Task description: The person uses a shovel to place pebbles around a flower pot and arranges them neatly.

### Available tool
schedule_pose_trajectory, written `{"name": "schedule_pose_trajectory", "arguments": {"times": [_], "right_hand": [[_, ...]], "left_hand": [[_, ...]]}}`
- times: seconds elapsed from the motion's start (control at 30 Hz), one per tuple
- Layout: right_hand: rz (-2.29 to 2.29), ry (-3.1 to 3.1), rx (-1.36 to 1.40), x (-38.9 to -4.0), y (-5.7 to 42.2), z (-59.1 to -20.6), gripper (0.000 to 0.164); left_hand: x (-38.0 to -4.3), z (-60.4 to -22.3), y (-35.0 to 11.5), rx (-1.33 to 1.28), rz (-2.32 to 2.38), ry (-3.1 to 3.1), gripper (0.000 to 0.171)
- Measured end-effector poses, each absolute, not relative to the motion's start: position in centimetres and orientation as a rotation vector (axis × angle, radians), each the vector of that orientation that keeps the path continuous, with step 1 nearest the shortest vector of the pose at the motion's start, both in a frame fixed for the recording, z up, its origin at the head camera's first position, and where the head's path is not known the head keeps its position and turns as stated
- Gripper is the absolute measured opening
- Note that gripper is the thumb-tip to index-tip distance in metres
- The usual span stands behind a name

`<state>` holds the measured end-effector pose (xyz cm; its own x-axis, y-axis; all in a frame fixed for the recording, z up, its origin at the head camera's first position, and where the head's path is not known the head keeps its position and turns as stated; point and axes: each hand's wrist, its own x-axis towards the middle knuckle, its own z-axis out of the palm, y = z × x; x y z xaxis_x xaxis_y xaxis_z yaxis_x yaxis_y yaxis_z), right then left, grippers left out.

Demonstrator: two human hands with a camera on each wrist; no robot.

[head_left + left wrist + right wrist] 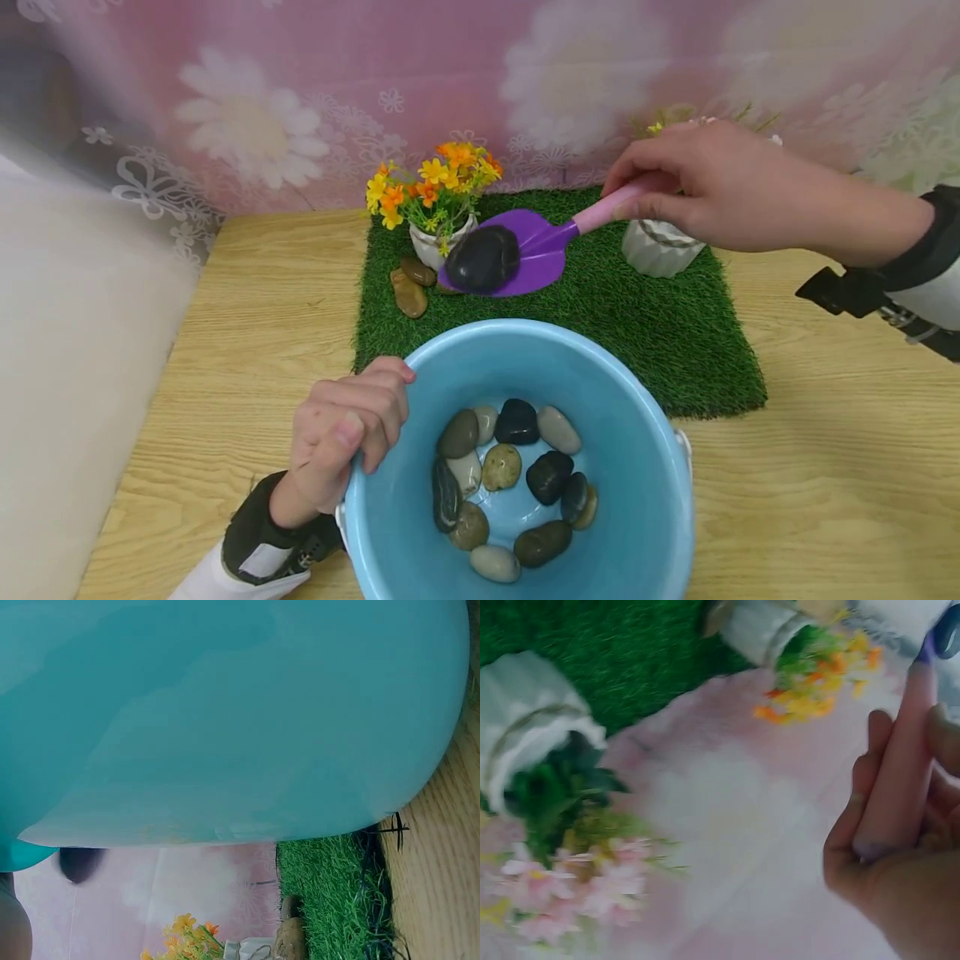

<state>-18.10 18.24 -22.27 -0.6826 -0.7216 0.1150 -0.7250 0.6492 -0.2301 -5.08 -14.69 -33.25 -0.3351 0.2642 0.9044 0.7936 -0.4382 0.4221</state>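
My right hand (720,187) grips the pink handle of a toy shovel (542,254) with a purple blade. On the blade lies a large black stone (483,260), held up above the grass mat, beyond the bucket's far rim. In the right wrist view the fingers wrap round the pink handle (901,765). My left hand (348,425) holds the left rim of a light blue bucket (660,492), its fingers curled over the edge. Several smooth stones (501,467), grey, white, black and brown, lie on the bucket's bottom. The left wrist view is mostly filled by the bucket's outer wall (247,727).
A green grass mat (637,333) lies behind the bucket on the wooden table (840,467). On it stand a white pot with orange and yellow flowers (442,196) and another white pot (660,250), partly behind my right hand. Brown stones (409,293) lie by the first pot.
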Motion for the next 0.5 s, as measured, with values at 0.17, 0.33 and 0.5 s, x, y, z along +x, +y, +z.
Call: {"name": "schedule_pose_trajectory", "arguments": {"times": [0.17,0.33,0.5], "right_hand": [[0.320,-2.956,1.061,-20.3,19.1,-24.1,0.020],[0.277,-3.058,0.955,-22.0,18.8,-26.7,0.024],[0.206,-3.076,0.939,-22.7,17.7,-28.5,0.021]], "left_hand": [[-5.1,-33.3,-14.7,-1.502,-1.829,-1.383,0.050],[-5.0,-33.2,-14.9,-1.492,-1.829,-1.403,0.050],[-4.9,-33.2,-14.9,-1.484,-1.843,-1.396,0.050]]}}
